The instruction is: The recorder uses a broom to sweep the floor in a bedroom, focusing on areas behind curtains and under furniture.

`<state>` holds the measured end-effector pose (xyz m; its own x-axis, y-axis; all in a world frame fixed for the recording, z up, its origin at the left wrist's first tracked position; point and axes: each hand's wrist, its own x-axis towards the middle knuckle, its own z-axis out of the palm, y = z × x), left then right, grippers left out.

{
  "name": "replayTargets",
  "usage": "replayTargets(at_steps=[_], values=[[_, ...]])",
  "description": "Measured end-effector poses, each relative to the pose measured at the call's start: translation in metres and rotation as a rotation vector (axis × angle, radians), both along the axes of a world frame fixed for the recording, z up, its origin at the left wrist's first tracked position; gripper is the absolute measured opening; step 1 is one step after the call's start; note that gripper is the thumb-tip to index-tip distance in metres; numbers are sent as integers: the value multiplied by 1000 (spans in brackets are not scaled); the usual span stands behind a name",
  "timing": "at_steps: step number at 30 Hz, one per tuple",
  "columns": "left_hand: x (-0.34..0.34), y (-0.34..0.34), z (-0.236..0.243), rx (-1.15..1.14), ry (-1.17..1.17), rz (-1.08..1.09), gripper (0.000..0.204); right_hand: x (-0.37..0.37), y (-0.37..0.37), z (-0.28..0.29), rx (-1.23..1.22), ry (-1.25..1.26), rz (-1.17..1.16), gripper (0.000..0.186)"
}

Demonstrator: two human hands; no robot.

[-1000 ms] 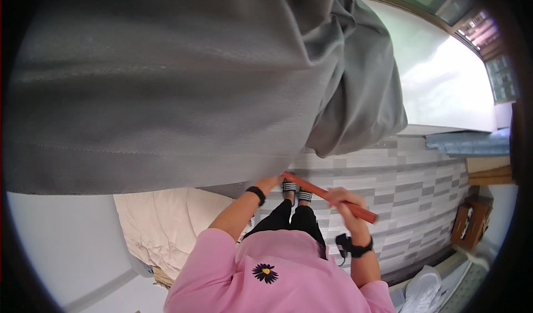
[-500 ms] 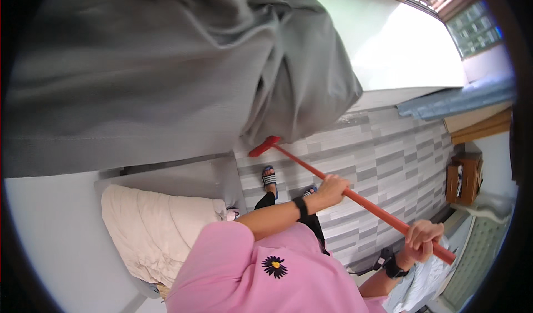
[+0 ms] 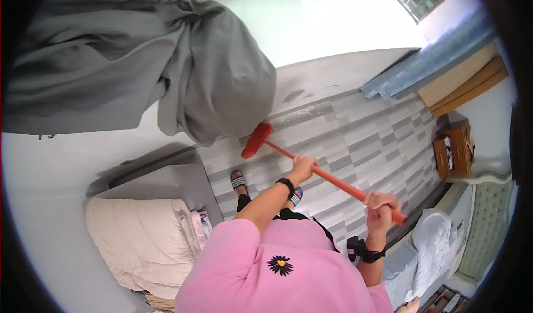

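Note:
I hold a red broom (image 3: 341,186) slantwise across my front. My left hand (image 3: 302,169) is wrapped round the handle partway down, while my right hand (image 3: 382,204) grips it near its top end. The broom's red bristle head (image 3: 257,141) is down at the floor, beside the lower edge of a large grey curtain (image 3: 230,85). Both wrists carry black bands. My sandalled feet (image 3: 238,181) stand on the floor just short of the broom head.
Grey wood-pattern flooring (image 3: 355,141) stretches to the right, with whitish debris (image 3: 302,114) along the sill wall. A folded beige quilt (image 3: 139,235) lies at left. At right are a blue curtain (image 3: 427,63), a wooden nightstand (image 3: 459,146) and a bed with a tufted headboard (image 3: 491,224).
The view has shifted, and the curtain now sits further left. More of the broom head shows beside the curtain's edge. Both hands still hold the handle, now closer to my body.

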<state>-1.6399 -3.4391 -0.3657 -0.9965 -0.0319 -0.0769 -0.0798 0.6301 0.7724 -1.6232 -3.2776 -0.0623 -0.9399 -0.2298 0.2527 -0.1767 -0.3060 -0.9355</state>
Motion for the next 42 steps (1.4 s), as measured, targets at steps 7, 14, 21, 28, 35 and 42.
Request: replayTargets(at_steps=[7,14,21,28,35,42], values=[[-32,100,65,20,24,-192,8,-21,130,39,-155,140,-90,14],[-19,51,32,-218,-170,-101,10,-72,137,-11,-247,-129,159,21],[-134,105,-28,-56,-46,-139,9,-146,150,-12,-12,-99,52,13],[-246,206,4,39,48,-317,7,-226,230,24,-37,-32,-155,10],[-264,195,129,161,-139,-565,12,-274,296,81,-266,182,-72,13],[-243,175,98,57,-99,-351,11,-259,357,136,-438,315,-340,14]])
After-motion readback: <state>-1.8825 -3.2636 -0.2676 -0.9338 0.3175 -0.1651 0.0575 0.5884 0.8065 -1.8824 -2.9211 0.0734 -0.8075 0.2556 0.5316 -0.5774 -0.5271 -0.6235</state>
